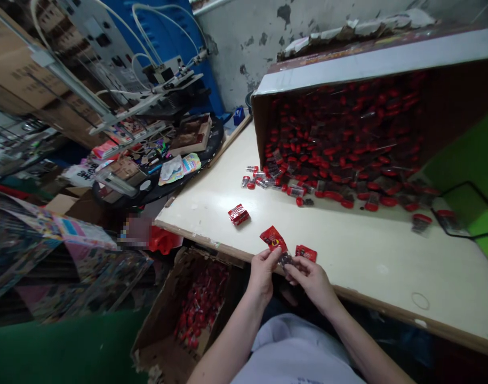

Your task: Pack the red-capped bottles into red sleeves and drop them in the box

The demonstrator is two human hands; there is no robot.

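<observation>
My left hand (263, 269) is closed, with thumb and fingers pinching a red printed packet (273, 237) above the table's front edge. Just below the packet is a small clear container with dark contents (285, 259), between my two hands. My right hand (310, 277) is closed on its lower right side; the fingertips partly cover it, and any cap is hidden. Beside my right fingers lies a small pile of red packets (306, 253). Farther left on the tabletop sits another stack of red packets (238, 214).
A large carton (335, 77) lies on its side, spilling many red-capped small jars (340, 144) onto the pale table (372, 245). Below the table's left edge stands a cardboard box (159, 314) holding red-capped items. A machine (148, 98) with a black round table is at left.
</observation>
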